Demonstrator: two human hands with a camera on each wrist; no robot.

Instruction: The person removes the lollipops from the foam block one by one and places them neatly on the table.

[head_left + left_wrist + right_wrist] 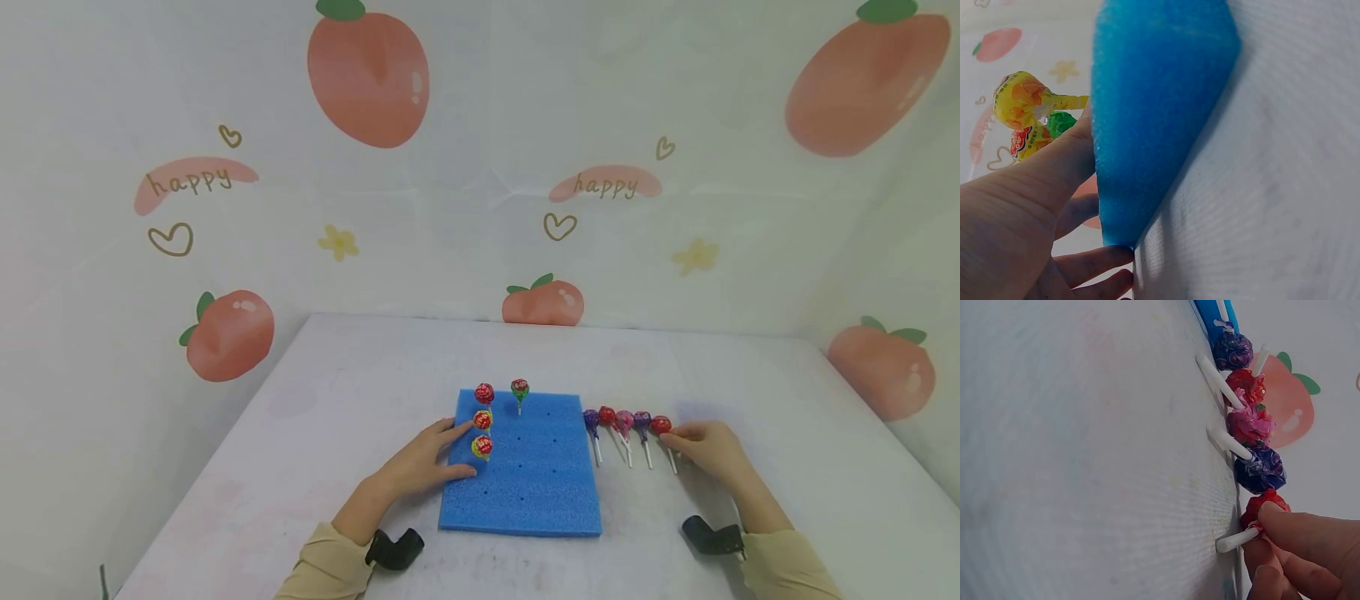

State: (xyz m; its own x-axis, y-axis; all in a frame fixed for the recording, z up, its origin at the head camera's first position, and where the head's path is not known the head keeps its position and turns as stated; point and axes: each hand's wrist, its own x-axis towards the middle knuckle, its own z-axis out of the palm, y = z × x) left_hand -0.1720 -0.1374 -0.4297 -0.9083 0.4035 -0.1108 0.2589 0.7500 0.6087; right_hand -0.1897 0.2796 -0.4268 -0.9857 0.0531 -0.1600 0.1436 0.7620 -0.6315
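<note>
My left hand (417,463) rests with spread fingers against the left edge of a blue foam board (543,512) dotted with small holes. Beside its fingertips, a red lollipop (484,393) and two yellow-and-red lollipops, one in the middle (482,420) and one nearer (483,447), stand in a column. A green-and-red lollipop (520,387) stands upright at the board's back. On the right, my right hand (708,450) pinches the wrapped head of a red lollipop (1260,506) between thumb and fingers; its white stick (1238,540) points toward me.
Left of that lollipop, a row lies on the white table (315,417): purple (642,420), pink (624,422), red (607,414) and another purple lollipop (591,418) beside the board's right edge. A printed backdrop (450,217) rises behind the table.
</note>
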